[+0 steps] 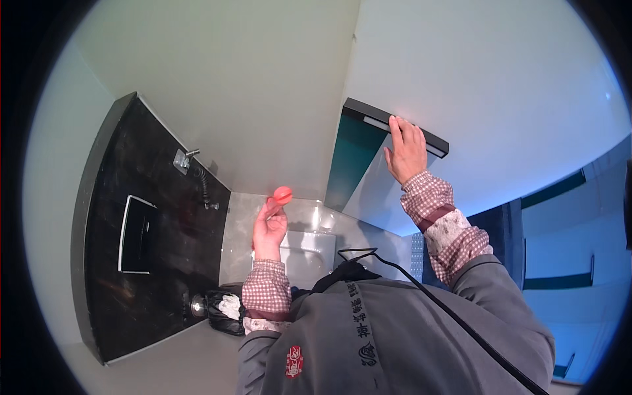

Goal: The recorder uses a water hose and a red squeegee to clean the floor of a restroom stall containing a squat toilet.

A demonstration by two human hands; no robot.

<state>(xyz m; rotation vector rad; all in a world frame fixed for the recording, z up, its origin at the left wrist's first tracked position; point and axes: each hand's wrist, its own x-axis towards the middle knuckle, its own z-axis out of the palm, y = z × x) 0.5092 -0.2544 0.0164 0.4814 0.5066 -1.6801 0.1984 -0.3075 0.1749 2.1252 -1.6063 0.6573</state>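
Near the middle, my left hand (270, 228) holds a small pink-red object with a round end (283, 195), over the tiled floor beside a white squat toilet pan (310, 254). My right hand (407, 149) reaches to the upper right and lays its fingers on a dark bar with a pale strip (376, 123), at the edge of a light wall or partition panel; its fingers are not wrapped around it. Checked sleeve covers reach over both forearms. What the lower part of the pink-red object looks like is hidden by my fingers.
At left, a black wall panel (168, 247) bears a metal valve (185, 160), a flexible hose (203, 185) and a framed recess (138, 234). Below it stands a bin with a black bag (222, 323) holding white paper. A black cable (424, 291) crosses my front. Blue-lit panels stand at right.
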